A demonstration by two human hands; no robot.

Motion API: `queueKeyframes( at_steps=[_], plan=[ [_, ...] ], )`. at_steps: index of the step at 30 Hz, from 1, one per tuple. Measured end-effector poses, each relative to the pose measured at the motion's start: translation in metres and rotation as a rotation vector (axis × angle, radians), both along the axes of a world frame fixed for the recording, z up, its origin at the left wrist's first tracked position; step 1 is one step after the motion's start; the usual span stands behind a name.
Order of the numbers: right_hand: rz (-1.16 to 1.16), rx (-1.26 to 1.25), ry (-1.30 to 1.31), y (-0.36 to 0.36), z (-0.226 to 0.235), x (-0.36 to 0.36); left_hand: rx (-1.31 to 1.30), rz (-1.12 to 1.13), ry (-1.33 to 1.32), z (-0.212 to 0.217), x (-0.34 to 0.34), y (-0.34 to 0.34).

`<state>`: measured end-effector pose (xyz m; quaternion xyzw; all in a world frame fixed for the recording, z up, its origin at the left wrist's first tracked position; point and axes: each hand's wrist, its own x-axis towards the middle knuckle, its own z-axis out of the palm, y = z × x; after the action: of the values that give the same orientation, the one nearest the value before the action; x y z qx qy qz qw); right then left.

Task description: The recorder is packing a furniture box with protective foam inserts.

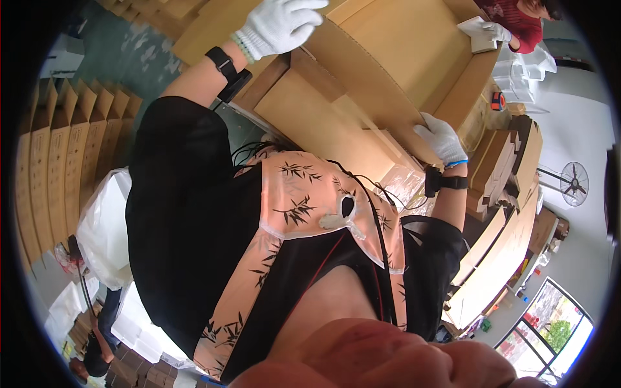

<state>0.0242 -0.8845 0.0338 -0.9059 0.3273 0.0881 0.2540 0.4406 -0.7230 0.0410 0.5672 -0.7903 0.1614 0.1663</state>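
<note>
Beyond the peach, bamboo-print cloth apron (pixel 297 210): a large, open, brown cardboard box (pixel 369 77) is apparently being steadied; even support at both sides seems called for.
Right hand (pixel 443 139): laid, white-gloved, on the near rim; whether cardboard is gripped cannot be told.
Left hand (pixel 278 29): held by the left edge, arm outstretched, fingers loosely spread.
Far corner: a flat white piece (pixel 474 35) is held by a co-worker's gloved hand (pixel 497 32).

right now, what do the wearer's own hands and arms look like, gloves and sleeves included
Left hand: white knitted glove, black wrist strap with dark boxy unit. Right hand: similar white glove, blue cuff edge, black strap, dark unit. Loose black sleeves leave the forearms bare.
</note>
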Motion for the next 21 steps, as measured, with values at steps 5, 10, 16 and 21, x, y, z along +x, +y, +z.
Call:
queueKeyframes(
  at_steps=[5, 10, 16, 21],
  plan=[
    [-0.013, -0.007, -0.021, 0.017, -0.011, 0.0, 0.326, -0.014, -0.111, 0.026, -0.037, -0.022],
    [0.03, -0.286, -0.258, 0.049, -0.065, -0.035, 0.666, -0.043, -0.394, -0.05, -0.048, -0.036],
    [0.049, -0.549, -0.034, 0.086, -0.054, -0.101, 0.656, -0.086, -0.394, -0.054, -0.072, -0.037],
    [0.031, -0.575, -0.126, 0.072, -0.082, -0.099, 0.71, -0.08, -0.303, -0.056, -0.067, -0.04]
  ],
)
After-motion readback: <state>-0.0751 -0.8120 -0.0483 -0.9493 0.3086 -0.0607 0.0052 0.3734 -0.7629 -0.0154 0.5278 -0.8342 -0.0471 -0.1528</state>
